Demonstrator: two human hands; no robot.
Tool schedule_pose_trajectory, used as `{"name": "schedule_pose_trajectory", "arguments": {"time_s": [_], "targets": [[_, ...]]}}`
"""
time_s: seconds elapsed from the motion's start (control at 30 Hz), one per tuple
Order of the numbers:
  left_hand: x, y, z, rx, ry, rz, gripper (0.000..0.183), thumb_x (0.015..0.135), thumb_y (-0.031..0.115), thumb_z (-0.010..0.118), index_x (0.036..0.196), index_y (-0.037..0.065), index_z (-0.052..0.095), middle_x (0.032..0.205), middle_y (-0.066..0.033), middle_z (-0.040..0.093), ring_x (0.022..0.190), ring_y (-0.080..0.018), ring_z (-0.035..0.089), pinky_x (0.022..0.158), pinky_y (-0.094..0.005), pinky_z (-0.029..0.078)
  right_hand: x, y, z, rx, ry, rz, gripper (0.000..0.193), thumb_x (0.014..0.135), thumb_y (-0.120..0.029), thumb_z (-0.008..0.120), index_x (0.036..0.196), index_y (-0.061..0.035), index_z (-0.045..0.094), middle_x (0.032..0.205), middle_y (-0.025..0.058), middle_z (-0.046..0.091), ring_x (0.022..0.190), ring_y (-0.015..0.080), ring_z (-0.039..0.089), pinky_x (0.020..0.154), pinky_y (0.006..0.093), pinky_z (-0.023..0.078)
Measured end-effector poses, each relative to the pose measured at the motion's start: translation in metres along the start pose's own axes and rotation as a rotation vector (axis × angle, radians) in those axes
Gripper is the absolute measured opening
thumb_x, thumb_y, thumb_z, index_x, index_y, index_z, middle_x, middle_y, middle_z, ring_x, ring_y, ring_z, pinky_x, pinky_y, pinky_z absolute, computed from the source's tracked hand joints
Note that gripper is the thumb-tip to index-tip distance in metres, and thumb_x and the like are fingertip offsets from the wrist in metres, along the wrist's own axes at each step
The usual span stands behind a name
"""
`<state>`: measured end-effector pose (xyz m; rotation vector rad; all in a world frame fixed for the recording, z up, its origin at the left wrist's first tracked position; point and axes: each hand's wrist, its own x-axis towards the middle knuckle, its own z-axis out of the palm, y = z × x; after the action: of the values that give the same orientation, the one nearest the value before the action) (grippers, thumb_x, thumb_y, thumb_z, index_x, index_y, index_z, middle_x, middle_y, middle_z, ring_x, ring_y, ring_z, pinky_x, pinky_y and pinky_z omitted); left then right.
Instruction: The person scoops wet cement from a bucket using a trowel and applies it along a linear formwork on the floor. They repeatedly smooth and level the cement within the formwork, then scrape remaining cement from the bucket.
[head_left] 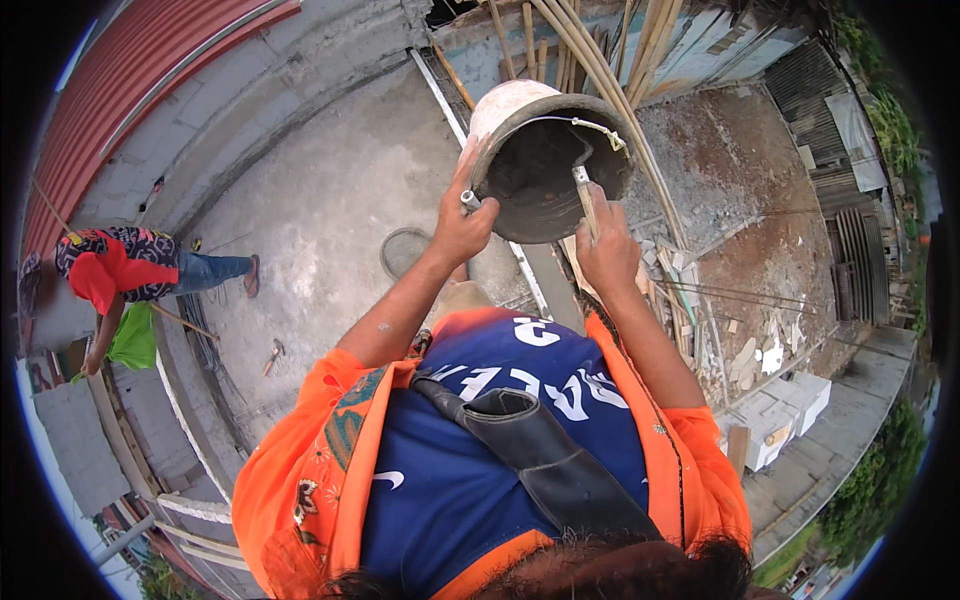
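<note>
A whitish bucket is tilted in front of me, its mouth toward me and its inside coated with dark grey mortar. My left hand is closed on the bucket's near left rim, where a short metal piece pokes out by the thumb. In my right hand is the pale handle of a trowel; its bent metal neck reaches into the bucket, and I cannot make out its blade. The bucket's thin wire handle lies across the far right of the mouth.
At the left, a person bends over with a green cloth. A small hand tool lies on the concrete floor. Bamboo poles lean behind the bucket. On the lower right are rubble, white blocks and a ledge.
</note>
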<state>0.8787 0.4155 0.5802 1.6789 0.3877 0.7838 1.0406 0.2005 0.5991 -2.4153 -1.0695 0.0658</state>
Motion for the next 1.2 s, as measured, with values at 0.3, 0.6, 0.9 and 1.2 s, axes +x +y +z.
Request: {"name": "schedule_pose_trajectory", "arguments": {"time_s": [0.3, 0.6, 0.9, 1.2], "targets": [[-0.002, 0.009, 0.016, 0.069, 0.027, 0.087, 0.089, 0.089, -0.007, 0.054, 0.176, -0.004, 0.033, 0.181, -0.0225, 0.037, 0.168, -0.0284, 0.035, 0.137, -0.0414, 0.026, -0.003, -0.002, -0.015, -0.029, -0.159, 0.066, 0.066, 0.097, -0.023, 0.072, 0.162, -0.0174, 0.058, 0.130, 0.0228, 0.069, 0.114, 0.0491, 0.073, 0.098, 0.0596, 0.059], [0.018, 0.012, 0.016, 0.175, -0.024, 0.155, 0.091, 0.088, -0.011, 0.052, 0.177, 0.003, 0.036, 0.187, -0.0236, 0.024, 0.173, -0.0358, 0.023, 0.138, -0.0464, 0.024, 0.066, 0.013, -0.031, -0.111, -0.214, 0.034, 0.056, 0.103, -0.021, 0.067, 0.155, -0.0021, 0.060, 0.094, 0.0227, 0.072, 0.088, 0.0479, 0.078, 0.081, 0.0583, 0.064], [0.048, 0.008, -0.027, 0.195, -0.201, 0.053, 0.089, 0.089, -0.005, 0.055, 0.176, 0.000, 0.035, 0.189, -0.0195, 0.022, 0.172, -0.0315, 0.026, 0.138, -0.0445, 0.024, 0.072, 0.064, 0.047, 1.184, -0.858, 0.546, 0.068, 0.107, -0.029, 0.072, 0.169, -0.0100, 0.053, 0.081, 0.0014, 0.066, 0.052, 0.0083, 0.056, 0.041, 0.0266, 0.044], [0.058, -0.109, -0.061, -0.145, 0.144, -0.590, 0.077, 0.093, -0.001, 0.062, 0.169, 0.000, 0.046, 0.143, -0.0150, 0.069, 0.125, -0.0231, 0.068, 0.109, -0.0362, 0.054, 0.074, 0.008, 0.138, 1.538, -0.856, 0.812, 0.070, 0.108, -0.026, 0.073, 0.172, -0.0102, 0.048, 0.086, 0.0010, 0.067, 0.057, 0.0070, 0.057, 0.043, 0.0240, 0.043]]}}
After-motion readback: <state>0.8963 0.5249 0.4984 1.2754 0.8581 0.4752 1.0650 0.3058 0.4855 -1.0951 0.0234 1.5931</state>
